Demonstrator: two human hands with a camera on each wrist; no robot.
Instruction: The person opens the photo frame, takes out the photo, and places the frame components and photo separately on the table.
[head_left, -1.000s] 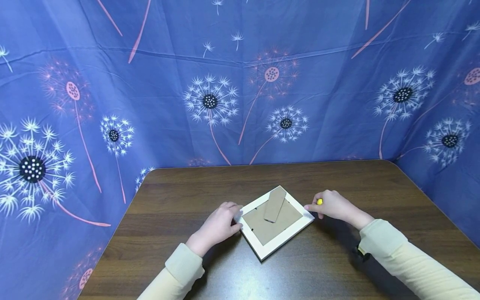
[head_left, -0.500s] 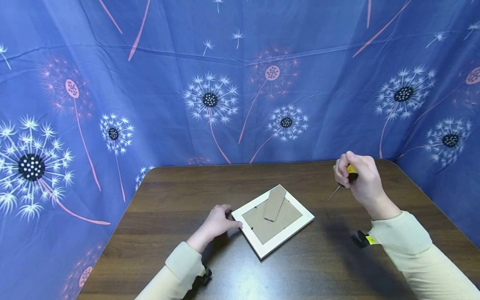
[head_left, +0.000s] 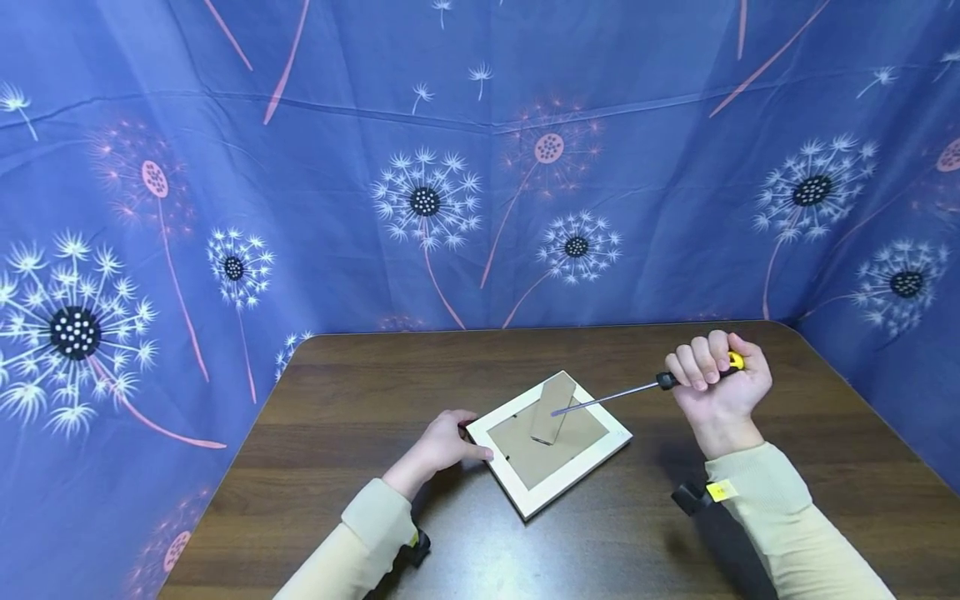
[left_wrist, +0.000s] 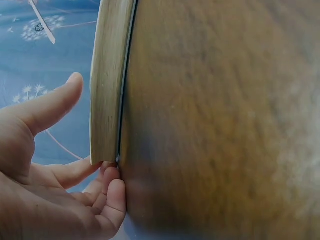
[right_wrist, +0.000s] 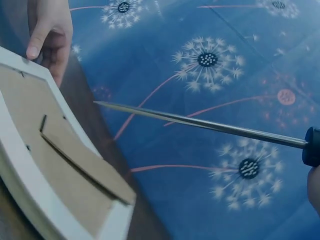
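A picture frame lies face down on the wooden table, its pale border around a brown backing board with a stand flap. My left hand is at its left corner. In the left wrist view the fingertips touch the corner, while the thumb stays raised beside the frame's back. My right hand grips a screwdriver by its yellow and black handle, fingers wrapped round it. Its metal shaft points left, and its tip overlaps the flap in the head view; the right wrist view shows it raised above the frame.
The brown wooden table reaches back to a blue dandelion-print cloth, which hangs behind and at both sides. A black wrist camera sits under the right sleeve, another under the left.
My right hand has left the frame's right corner, risen, and turned the screwdriver so its shaft points left over the frame. My left hand's fingers have shifted slightly at the left corner.
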